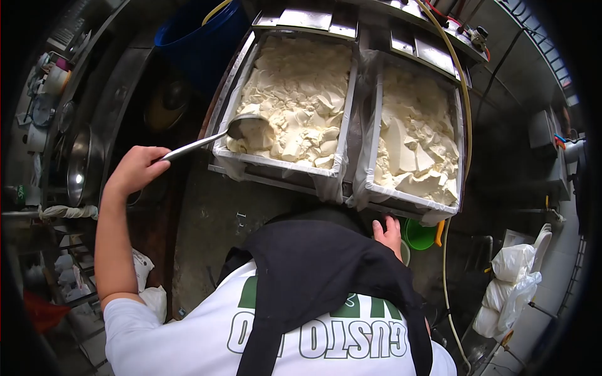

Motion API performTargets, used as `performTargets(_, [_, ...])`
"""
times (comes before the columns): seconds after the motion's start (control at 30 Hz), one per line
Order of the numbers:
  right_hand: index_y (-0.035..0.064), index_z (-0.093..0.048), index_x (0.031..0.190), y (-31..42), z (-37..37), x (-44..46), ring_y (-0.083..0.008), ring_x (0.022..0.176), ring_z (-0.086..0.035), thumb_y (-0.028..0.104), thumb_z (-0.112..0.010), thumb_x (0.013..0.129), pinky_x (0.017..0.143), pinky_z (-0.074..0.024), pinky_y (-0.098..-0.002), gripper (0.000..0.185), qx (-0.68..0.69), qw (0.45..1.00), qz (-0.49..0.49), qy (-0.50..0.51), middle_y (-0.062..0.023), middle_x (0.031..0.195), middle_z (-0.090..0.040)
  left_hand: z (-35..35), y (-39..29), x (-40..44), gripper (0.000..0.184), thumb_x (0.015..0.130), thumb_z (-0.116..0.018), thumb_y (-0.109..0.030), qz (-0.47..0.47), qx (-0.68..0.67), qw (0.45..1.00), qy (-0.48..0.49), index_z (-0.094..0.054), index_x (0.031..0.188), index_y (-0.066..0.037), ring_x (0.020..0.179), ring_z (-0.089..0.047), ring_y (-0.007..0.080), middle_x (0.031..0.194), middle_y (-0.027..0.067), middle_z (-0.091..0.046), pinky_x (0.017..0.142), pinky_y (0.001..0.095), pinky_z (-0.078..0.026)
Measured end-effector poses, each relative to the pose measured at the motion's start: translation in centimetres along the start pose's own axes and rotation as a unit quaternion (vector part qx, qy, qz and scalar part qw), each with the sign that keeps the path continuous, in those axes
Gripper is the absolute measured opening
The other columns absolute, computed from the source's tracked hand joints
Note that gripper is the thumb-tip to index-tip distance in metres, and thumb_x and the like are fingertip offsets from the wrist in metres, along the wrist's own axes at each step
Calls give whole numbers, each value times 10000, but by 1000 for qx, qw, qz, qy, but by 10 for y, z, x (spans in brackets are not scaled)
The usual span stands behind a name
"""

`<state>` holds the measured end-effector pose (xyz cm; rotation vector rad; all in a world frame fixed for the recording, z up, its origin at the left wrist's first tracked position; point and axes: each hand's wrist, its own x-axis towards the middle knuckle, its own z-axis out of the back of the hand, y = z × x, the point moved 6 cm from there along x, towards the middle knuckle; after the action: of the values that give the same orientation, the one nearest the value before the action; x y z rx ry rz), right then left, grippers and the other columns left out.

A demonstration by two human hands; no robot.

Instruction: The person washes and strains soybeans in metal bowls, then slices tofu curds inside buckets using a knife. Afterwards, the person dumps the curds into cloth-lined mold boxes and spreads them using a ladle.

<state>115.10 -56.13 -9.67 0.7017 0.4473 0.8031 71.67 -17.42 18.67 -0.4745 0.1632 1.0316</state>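
Two cloth-lined trays hold pale, broken curd-like material: the left tray (219,143) and the right tray (411,202). My left hand (137,169) is wrapped round the handle of a metal ladle (197,145), whose bowl rests in the material at the left tray's front-left corner. Below the right tray's front edge is my right hand (389,234), with its fingers apart and nothing visible in them. A green bucket (421,234) stands just to the right of that hand.
A blue barrel (199,44) stands behind and left of the trays. A yellowish hose (466,119) runs down the right side. Metal bowls (81,166) line the left shelf, and plastic bags (511,282) hang at the right.
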Motion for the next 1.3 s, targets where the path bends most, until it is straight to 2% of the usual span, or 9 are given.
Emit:
performTargets(0.23, [-24, -621, 1281, 16, -12, 7, -492, 1156, -568, 298, -692, 967, 992, -488, -507, 455, -15, 1000, -19, 14, -286, 1247, -588, 15, 1, 9, 262, 856, -685, -132, -56, 114, 992, 8, -749, 1076, -5, 655, -627, 190, 715, 124, -659, 671, 356, -507])
performTargets(0.33, [-18, -624, 1284, 18, -9, 8, -492, 1154, -568, 286, -695, 960, 994, -487, -507, 450, -13, 1000, -9, 0, -284, 1243, -589, 11, 7, 9, 238, 885, -683, -162, -5, 4, 1000, 18, -745, 1031, 16, 641, -631, 216, 705, 135, -654, 649, 362, -502])
performTargets(0.47, [-14, -627, 1280, 11, -6, 1, -487, 1145, -572, 267, -697, 947, 986, -490, -509, 442, -13, 1000, -24, -8, -280, 1237, -588, -26, 24, 12, 175, 969, -638, -184, 62, -198, 975, 86, -685, 875, -44, 495, -421, 20, 605, -75, -476, 440, 218, -315])
performTargets(0.73, [-25, -629, 1267, 6, -8, -7, -483, 1142, -575, 271, -701, 943, 984, -494, -505, 445, -22, 999, -45, -19, -277, 1236, -588, -99, -28, 14, 215, 991, -632, -223, 123, -360, 907, 180, -683, 883, -44, 419, -426, 44, 604, -23, -543, 372, 235, -310])
performTargets(0.87, [-28, -630, 1269, 3, -8, -8, -486, 1153, -574, 271, -709, 939, 992, -494, -503, 453, -12, 998, -52, -24, -279, 1249, -588, -128, -51, 55, 268, 996, -626, -279, 88, -395, 905, 131, -709, 917, -38, 468, -457, 37, 629, -37, -539, 404, 248, -326])
performTargets(0.93, [-27, -632, 1268, 1, -10, -10, -490, 1154, -576, 275, -711, 937, 993, -495, -505, 455, -8, 998, -66, -20, -287, 1246, -586, -139, -57, 93, 309, 989, -612, -290, 37, -317, 946, 55, -698, 898, -7, 492, -550, 185, 643, 55, -614, 486, 338, -434])
performTargets(1.0, [-26, -635, 1263, -4, -11, -10, -491, 1152, -577, 281, -711, 936, 993, -496, -506, 454, -10, 998, -51, -30, -290, 1244, -585, -135, -75, 133, 322, 979, -599, -289, -155, -127, 972, -125, -702, 928, 12, 667, -653, 390, 743, 195, -686, 654, 462, -513])
performTargets(1.07, [-25, -637, 1258, -7, -13, -8, -492, 1149, -578, 286, -710, 936, 993, -497, -507, 453, -12, 999, -35, -38, -293, 1241, -585, -132, -88, 178, 317, 977, -579, -280, -154, -80, 974, -143, -707, 949, 8, 873, -652, 487, 848, 271, -683, 786, 536, -518])
performTargets(1.3, [-24, -616, 1298, -4, -5, -18, -492, 1200, -567, 302, -704, 942, 1033, -487, -498, 491, -9, 998, -59, -18, -302, 1317, -558, -134, -75, 233, 190, 997, -620, -208, -117, 144, 942, -281, -629, 1085, -40, 871, -725, 388, 964, 195, -722, 784, 466, -598])
